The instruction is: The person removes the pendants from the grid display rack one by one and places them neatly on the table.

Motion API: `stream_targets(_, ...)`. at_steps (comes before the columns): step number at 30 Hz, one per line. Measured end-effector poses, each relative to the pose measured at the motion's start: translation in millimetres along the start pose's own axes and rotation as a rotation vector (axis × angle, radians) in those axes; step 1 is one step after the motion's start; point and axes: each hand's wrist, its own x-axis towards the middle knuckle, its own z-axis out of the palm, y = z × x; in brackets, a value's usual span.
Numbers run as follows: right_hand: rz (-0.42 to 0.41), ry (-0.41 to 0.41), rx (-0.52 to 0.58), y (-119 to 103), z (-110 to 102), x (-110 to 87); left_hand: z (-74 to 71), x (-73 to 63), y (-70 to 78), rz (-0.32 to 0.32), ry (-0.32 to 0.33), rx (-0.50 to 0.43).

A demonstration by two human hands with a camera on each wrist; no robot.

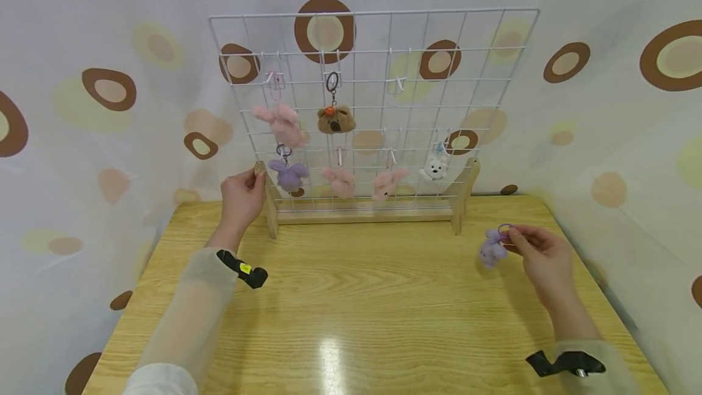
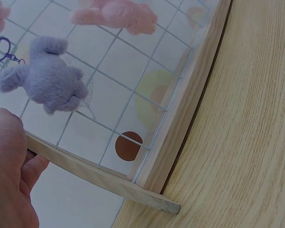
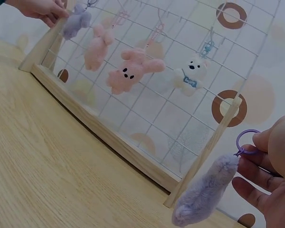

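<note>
The person wears a long, pale cream, sheer-looking fabric sleeve point(image 1: 186, 316) on the left arm, white cloth point(image 1: 161, 381) nearer the body, and a black wrist strap point(image 1: 226, 258) bearing a small bright yellow patch point(image 1: 245, 267) and a rounded black end. A similar pale cream cuff point(image 1: 611, 364) shows on the right arm, beneath a black strap point(image 1: 576, 360) with a flared end and a small silvery piece point(image 1: 582, 373). The left grip point(image 1: 243, 199) and right grip point(image 1: 547, 262) are bare.

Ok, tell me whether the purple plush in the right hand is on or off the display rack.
Off: the right hand holds the purple plush by its ring, apart from the display rack and its hooks.
</note>
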Motion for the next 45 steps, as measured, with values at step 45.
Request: stream_targets(45,0.042,-0.096,-0.209,6,53,0.6,-1.1,0.7,-0.3,0.011,-0.016,0.0)
